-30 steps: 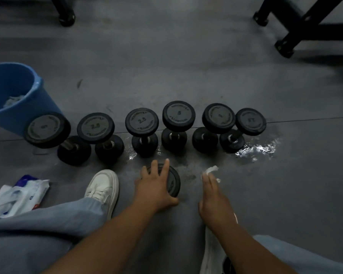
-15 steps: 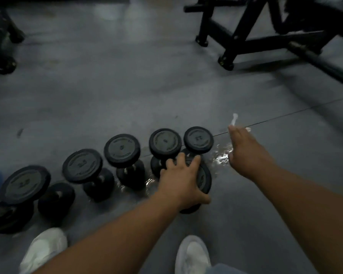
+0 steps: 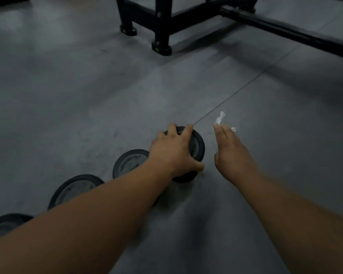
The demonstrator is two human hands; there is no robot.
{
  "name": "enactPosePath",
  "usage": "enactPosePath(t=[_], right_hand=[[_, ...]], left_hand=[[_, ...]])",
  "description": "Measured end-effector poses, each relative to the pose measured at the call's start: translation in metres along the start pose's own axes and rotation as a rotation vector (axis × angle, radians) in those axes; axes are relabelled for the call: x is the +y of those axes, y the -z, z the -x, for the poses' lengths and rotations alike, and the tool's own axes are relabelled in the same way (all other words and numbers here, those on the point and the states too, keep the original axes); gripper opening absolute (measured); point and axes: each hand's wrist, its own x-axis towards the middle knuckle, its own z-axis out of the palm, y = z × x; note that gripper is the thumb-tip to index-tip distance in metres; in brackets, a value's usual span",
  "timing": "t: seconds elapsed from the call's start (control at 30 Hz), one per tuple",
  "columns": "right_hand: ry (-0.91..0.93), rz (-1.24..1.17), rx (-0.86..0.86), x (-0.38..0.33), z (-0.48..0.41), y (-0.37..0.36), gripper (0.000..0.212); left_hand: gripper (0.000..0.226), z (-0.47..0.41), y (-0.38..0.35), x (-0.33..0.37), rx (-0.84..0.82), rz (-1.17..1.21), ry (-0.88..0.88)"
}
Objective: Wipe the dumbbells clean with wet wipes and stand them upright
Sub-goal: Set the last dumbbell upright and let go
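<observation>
My left hand [image 3: 173,150] grips the top head of a black dumbbell [image 3: 196,148], which is on the grey floor at the right end of a row. Fingers curl over its far rim and the thumb hooks its near side. Its lower part is mostly hidden by the hand. Three more upright dumbbells [image 3: 130,163] trail down to the left, their tops partly covered by my left forearm. My right hand [image 3: 233,155] hovers just right of the held dumbbell, a crumpled white wet wipe [image 3: 219,119] sticking out past its fingertips.
A black metal equipment frame [image 3: 160,22] with feet stands on the floor at the top, and a long black bar [image 3: 285,30] runs to the upper right. A thin floor seam [image 3: 236,93] crosses diagonally behind the hands.
The view has swung right and up, so the row slid to the lower left. My left hand carried the dumbbell to the row's right end. The right hand stayed beside it with the wipe.
</observation>
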Motion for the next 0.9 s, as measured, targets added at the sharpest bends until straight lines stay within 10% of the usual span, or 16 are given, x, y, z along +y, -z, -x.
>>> enactPosePath(t=[0.47, 0.9], right_hand=[[-0.016, 0.034, 0.052, 0.013, -0.027, -0.04, 0.072], [0.265, -0.074, 0.346, -0.153, -0.033, 0.067, 0.081]], left_hand=[[0.117, -0.051, -0.038, -0.012, -0.052, -0.033, 0.062], [0.108, 0.086, 0.094, -0.101, 0.469, -0.112, 0.309]])
